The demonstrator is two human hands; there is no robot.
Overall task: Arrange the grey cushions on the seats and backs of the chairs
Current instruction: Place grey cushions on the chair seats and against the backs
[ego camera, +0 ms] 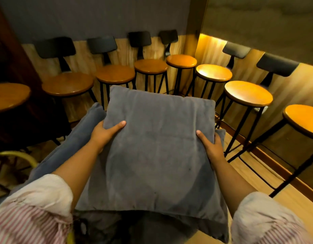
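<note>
A large square grey cushion (155,148) fills the middle of the view, held flat in front of me. My left hand (104,133) grips its left edge with the thumb on top. My right hand (211,146) grips its right edge the same way. Under it lie more grey cushions (76,138), one sticking out to the left and another edge showing at the right (221,136). A row of chairs with round wooden seats (115,73) and dark backs (102,44) stands along the wall ahead; their seats are bare.
More wooden-seated stools run along the right wall (248,93), with one near the right edge (303,118). A round seat shows at far left (9,95). A yellow curved frame (27,156) is low on the left. Wooden floor lies at right.
</note>
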